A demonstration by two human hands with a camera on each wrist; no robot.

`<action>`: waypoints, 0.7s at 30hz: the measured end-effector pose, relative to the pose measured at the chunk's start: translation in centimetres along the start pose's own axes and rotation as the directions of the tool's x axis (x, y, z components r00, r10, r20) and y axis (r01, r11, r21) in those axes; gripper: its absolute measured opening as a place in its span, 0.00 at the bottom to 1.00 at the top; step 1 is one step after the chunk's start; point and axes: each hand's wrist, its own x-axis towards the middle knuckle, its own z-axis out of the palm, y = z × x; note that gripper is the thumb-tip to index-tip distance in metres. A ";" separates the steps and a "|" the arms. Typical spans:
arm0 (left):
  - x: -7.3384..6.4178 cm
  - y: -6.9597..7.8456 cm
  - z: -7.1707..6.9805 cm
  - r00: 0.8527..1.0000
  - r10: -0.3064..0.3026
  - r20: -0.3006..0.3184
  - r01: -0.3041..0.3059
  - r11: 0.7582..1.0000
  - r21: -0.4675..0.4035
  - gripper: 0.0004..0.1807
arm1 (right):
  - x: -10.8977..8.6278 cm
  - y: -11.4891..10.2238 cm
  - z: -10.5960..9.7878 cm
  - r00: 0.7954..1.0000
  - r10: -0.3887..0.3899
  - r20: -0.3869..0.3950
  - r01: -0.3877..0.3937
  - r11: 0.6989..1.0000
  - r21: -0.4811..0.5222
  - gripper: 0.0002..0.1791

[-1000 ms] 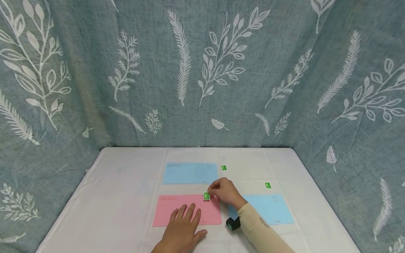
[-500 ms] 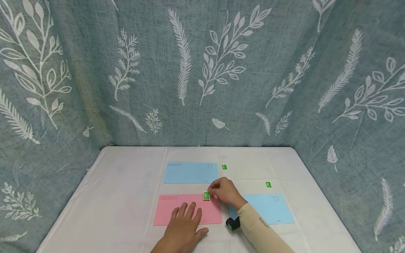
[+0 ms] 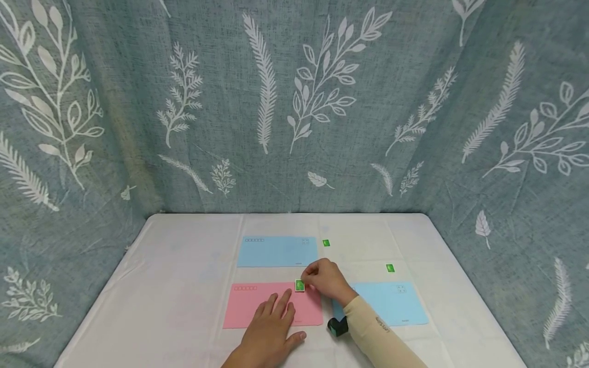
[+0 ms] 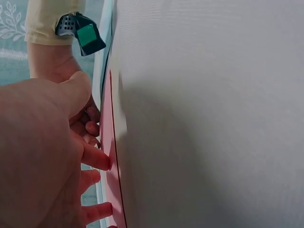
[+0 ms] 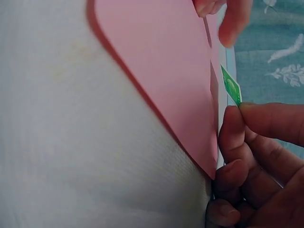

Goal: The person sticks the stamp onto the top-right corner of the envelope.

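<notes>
A pink envelope [image 3: 241,307] lies on the white table, its printed row of boxes at the upper left. My left hand [image 3: 270,329] rests on its lower part with the fingers straight and spread. At the envelope's upper right corner, my right hand [image 3: 326,278] pinches a small green stamp [image 5: 232,84] between thumb and forefinger. The right wrist view shows the stamp tilted, held by one corner, with its free end raised off the paper. Left fingertips [image 5: 228,35] show close to the stamp there.
Behind lies a blue envelope [image 3: 276,253], with a loose green stamp [image 3: 326,243] beside it. Another blue envelope [image 3: 391,304] sits partly under the right forearm. A second loose stamp [image 3: 390,268] lies above it. Patterned curtain [image 3: 285,179] encloses the table [image 3: 184,286].
My left hand has slid slightly up and right, its fingers closer to the stamp. The right hand keeps its pinch on the stamp almost unmoved.
</notes>
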 end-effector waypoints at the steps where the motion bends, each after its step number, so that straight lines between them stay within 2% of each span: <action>1: 0.1 0.0 0.1 1.000 0.001 -0.002 -0.001 1.000 0.002 0.42 | 0.0 -0.1 0.0 1.000 0.005 0.000 -0.005 1.000 0.001 0.04; 5: 0.3 0.2 0.3 1.000 -0.003 0.003 0.003 1.000 0.020 0.42 | 0.0 -0.2 0.0 1.000 0.010 -0.008 -0.010 1.000 -0.002 0.04; 15: 0.4 1.1 -0.9 0.999 -0.025 0.020 0.025 0.999 0.037 0.41 | -0.1 -0.4 0.3 1.000 -0.011 -0.018 0.010 0.999 -0.039 0.05; 21: 0.5 1.0 -0.7 0.999 -0.037 0.031 0.036 0.998 0.047 0.41 | -0.1 -0.3 0.6 1.000 0.003 -0.024 -0.004 0.999 -0.045 0.05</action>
